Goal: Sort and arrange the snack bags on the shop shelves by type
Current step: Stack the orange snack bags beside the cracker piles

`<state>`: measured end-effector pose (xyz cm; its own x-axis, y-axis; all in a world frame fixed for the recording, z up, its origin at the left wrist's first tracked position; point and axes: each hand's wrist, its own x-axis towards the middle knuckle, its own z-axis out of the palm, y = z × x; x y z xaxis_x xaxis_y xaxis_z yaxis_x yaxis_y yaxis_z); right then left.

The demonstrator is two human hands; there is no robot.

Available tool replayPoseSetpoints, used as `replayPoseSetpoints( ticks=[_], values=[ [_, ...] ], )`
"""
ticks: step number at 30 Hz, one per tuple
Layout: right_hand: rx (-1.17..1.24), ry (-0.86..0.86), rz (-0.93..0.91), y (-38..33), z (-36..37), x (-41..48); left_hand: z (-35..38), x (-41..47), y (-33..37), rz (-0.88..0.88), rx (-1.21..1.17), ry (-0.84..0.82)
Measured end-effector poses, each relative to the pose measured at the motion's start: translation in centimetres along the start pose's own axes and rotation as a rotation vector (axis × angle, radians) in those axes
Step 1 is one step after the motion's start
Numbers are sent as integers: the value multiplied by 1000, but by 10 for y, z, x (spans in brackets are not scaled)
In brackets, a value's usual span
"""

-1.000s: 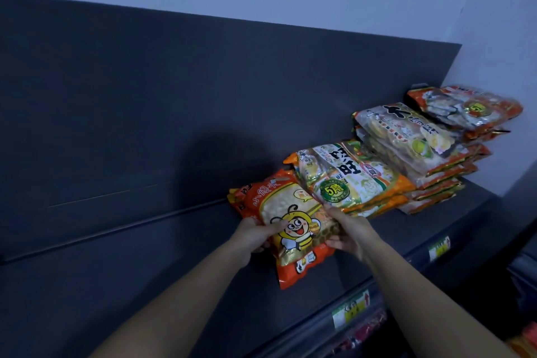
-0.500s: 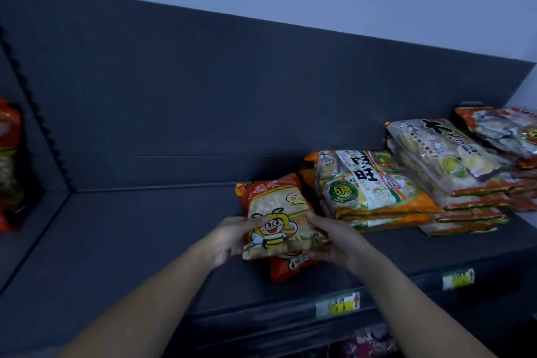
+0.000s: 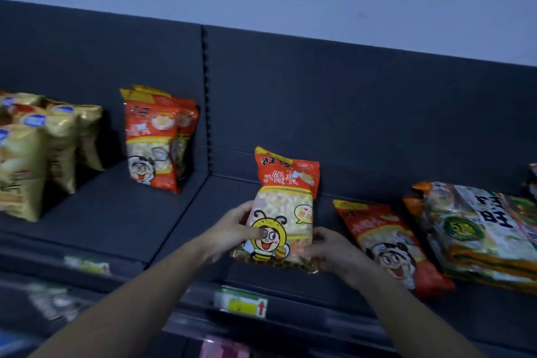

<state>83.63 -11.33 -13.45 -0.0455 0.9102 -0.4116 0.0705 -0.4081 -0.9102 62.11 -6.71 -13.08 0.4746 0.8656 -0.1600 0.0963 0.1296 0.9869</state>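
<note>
I hold an orange snack bag with a cartoon bee (image 3: 283, 206) upright above the dark shelf (image 3: 122, 224). My left hand (image 3: 235, 231) grips its lower left side and my right hand (image 3: 328, 251) grips its bottom right corner. Just to the right, a similar orange bag with a cartoon face (image 3: 386, 244) lies flat on the shelf. Two more orange bags (image 3: 154, 136) stand upright further left, beyond the shelf divider (image 3: 206, 102). A stack of green and orange bags (image 3: 479, 229) lies at the right edge.
Several gold bags (image 3: 37, 148) stand at the far left of the shelf. A yellow price tag with a red arrow (image 3: 244, 305) sits on the shelf's front rail below my hands. The dark back panel rises behind everything.
Both hands have lifted the bee bag off the orange bag beneath it and stood it upright. The view has swung left, revealing the left shelf section with standing bags.
</note>
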Motion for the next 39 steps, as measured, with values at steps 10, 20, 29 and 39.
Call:
replayPoseSetpoints(
  ticks=[10,20,29,39],
  values=[
    [-279,-76,-318,-8,180,65,-165,-73,-34,223,342,304],
    [-506,213,-526,-2,294,110,-268,-87,-71,423,883,614],
    [-668,256,-708,-11,310,157,-304,-52,-78,457,741,578],
    [-649,291,-654,-14,322,207,-354,-2,-94,234,854,488]
  ],
)
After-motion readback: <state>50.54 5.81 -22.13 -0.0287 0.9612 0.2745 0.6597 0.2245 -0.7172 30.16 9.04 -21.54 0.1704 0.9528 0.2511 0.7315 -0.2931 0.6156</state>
